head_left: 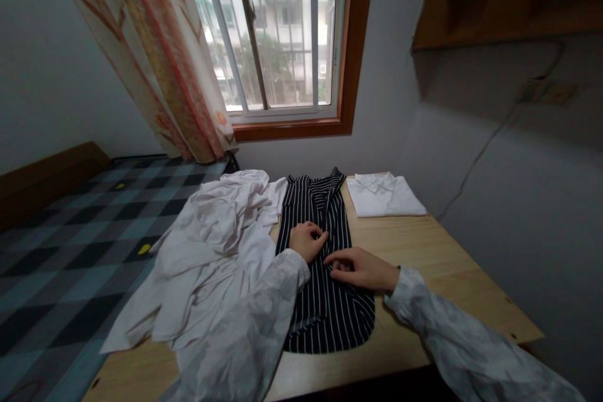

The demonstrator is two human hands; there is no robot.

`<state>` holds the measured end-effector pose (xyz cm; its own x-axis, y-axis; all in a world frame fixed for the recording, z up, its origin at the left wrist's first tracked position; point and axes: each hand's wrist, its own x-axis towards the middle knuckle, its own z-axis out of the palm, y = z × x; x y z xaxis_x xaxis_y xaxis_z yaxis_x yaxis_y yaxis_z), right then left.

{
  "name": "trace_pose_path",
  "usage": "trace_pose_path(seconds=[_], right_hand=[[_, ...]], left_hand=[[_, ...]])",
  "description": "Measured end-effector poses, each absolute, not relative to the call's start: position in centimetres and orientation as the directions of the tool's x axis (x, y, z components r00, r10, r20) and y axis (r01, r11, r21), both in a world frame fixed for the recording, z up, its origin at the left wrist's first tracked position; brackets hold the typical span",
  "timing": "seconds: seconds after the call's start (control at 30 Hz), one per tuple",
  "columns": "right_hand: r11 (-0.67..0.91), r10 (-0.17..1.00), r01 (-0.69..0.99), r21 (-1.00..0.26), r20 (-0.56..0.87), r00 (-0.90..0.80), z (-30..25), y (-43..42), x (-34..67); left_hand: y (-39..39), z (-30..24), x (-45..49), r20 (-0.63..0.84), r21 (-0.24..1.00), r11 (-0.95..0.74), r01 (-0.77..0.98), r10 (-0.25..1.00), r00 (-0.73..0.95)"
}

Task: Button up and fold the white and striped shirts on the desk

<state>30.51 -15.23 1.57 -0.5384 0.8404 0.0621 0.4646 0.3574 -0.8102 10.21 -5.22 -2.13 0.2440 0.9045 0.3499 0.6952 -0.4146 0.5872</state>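
A black shirt with white stripes point(336, 320) lies lengthwise on the wooden table, its collar towards the window and its rounded hem nearest me. My left hand point(307, 240) rests on the middle of the shirt, fingers curled and thumb bent in, pinching the cloth by the front strip. Just below and to the right, my right hand point(360, 269) lies over the shirt's right side. Its index finger and thumb point left with a gap between the tips, and the other fingers are bent. The cloth under both palms is hidden.
Rumpled white garments point(207, 251) are heaped on the table's left side. A folded white shirt point(386, 196) lies at the back right of the wooden table point(452, 301). Left is a bed with checked cloth point(61, 264); behind, a window point(282, 31) and curtain point(155, 56).
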Motion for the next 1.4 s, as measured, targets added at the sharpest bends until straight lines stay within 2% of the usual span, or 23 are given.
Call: trace_pose_path(seconds=[0.13, 0.2, 0.27, 0.33, 0.47, 0.57, 0.67, 0.77, 0.83, 1.03, 1.23, 1.3, 1.4], right_hand=[[0.433, 0.895, 0.625, -0.649, 0.231, -0.380, 1.1, -15.6, 31.5], [0.409, 0.912, 0.705, -0.580, 0.228, -0.341, 0.6, -16.2, 31.9], [0.397, 0.915, 0.718, -0.572, 0.189, -0.355, 0.2, -17.0, 32.1], [0.441, 0.889, 0.668, -0.599, 0.191, -0.415, 0.0, -17.6, 32.3], [0.577, 0.757, 0.426, -0.697, 0.260, -0.599, 0.8, -18.5, 32.3], [0.615, 0.720, 0.348, -0.707, 0.323, -0.615, 1.2, -18.5, 32.3], [0.606, 0.787, 0.511, -0.609, 0.370, -0.493, 0.8, -17.8, 32.4], [0.423, 0.884, 0.775, -0.469, 0.401, -0.240, -0.4, -16.5, 32.7], [0.299, 0.908, 0.853, -0.428, 0.402, -0.116, -1.3, -15.6, 33.0], [0.250, 0.949, 0.801, -0.544, 0.303, -0.090, -2.8, -14.2, 33.5], [0.184, 0.936, 0.805, -0.564, 0.351, 0.032, -2.9, -15.2, 35.2], [0.240, 0.923, 0.779, -0.579, 0.385, 0.002, -2.5, -16.3, 35.6], [0.429, 0.892, 0.672, -0.603, 0.401, -0.210, -1.7, -18.4, 35.5]], left_hand=[[-4.6, -2.8, 9.9, 0.346, 0.592, -0.405, 0.697, 0.909, 0.235], [-4.4, -3.0, 9.8, 0.350, 0.595, -0.400, 0.698, 0.910, 0.223], [-4.3, -3.1, 9.7, 0.360, 0.590, -0.405, 0.698, 0.906, 0.221], [-4.3, -3.1, 9.7, 0.370, 0.586, -0.416, 0.696, 0.901, 0.227], [-4.3, -3.1, 9.6, 0.363, 0.575, -0.429, 0.697, 0.897, 0.252], [-4.5, -3.1, 9.2, 0.363, 0.559, -0.464, 0.688, 0.882, 0.300], [-4.6, -3.0, 8.5, 0.371, 0.564, -0.527, 0.636, 0.849, 0.375], [-4.8, -2.8, 7.7, 0.357, 0.577, -0.574, 0.581, 0.817, 0.452], [-5.0, -2.6, 7.2, 0.338, 0.585, -0.588, 0.559, 0.803, 0.490], [-5.4, -2.3, 6.4, 0.292, 0.602, -0.587, 0.541, 0.793, 0.535], [-5.7, -2.2, 6.5, 0.276, 0.567, -0.625, 0.537, 0.758, 0.591], [-6.0, -2.0, 6.6, 0.292, 0.535, -0.650, 0.539, 0.742, 0.604], [-6.6, -1.6, 6.8, 0.327, 0.508, -0.678, 0.532, 0.722, 0.609]])
